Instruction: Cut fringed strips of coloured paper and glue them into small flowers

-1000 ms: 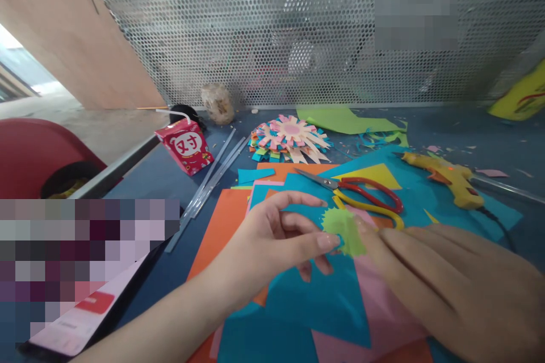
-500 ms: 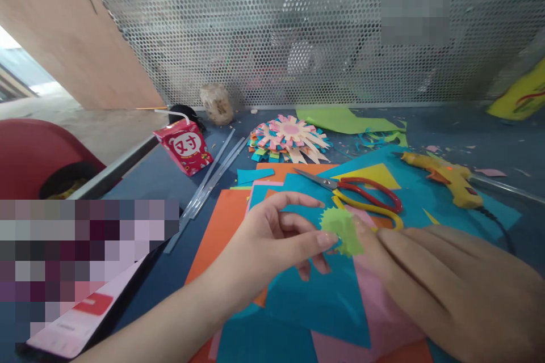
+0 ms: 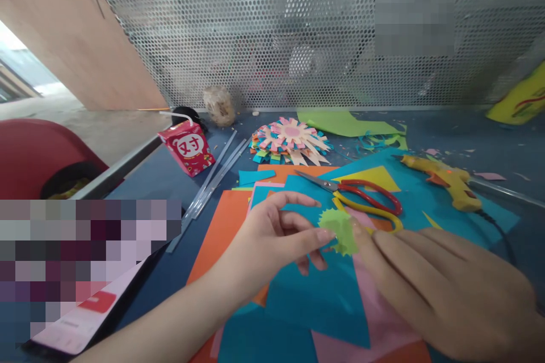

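A small lime-green paper disc [image 3: 342, 231] with a jagged, toothed edge is held up over the stacked coloured sheets. My left hand [image 3: 283, 232] pinches its left side between thumb and fingers. At the disc's right edge, my right hand [image 3: 438, 278] grips it with thumb and index finger, the other fingers folded alongside. Just behind the disc lie scissors [image 3: 366, 195] with red and yellow handles, blades pointing left. Beneath the hands spread a blue sheet [image 3: 317, 300], an orange sheet [image 3: 221, 221] and a pink sheet [image 3: 383, 317].
Layered paper rosettes [image 3: 292, 139] lie behind the sheets. A yellow glue gun [image 3: 447, 178] rests at right, with clear glue sticks [image 3: 217, 178] and a red drink carton [image 3: 187, 146] at left. A phone [image 3: 63, 329] is at lower left; a perforated metal panel [image 3: 255, 28] stands behind.
The green disc has shifted slightly left and turned a little between my fingers. Both hands keep nearly the same place, and the view has tilted slightly.
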A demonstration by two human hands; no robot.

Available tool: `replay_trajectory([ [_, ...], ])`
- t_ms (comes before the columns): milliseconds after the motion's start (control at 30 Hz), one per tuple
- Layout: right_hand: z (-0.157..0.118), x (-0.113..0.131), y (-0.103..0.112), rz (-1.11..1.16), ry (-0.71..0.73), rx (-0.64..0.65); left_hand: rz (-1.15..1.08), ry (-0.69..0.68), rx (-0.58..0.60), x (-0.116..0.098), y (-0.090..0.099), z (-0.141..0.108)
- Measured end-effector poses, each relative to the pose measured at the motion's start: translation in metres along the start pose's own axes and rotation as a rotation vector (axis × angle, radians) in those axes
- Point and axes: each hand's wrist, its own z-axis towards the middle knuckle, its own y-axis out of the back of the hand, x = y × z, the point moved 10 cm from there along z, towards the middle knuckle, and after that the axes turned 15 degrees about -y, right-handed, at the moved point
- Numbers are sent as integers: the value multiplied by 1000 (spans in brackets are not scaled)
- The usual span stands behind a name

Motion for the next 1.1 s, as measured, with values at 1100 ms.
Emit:
replay_trajectory([
  [1100,-15,-6,-12,23,-90,22,-44,29,6,0,-4,-3],
])
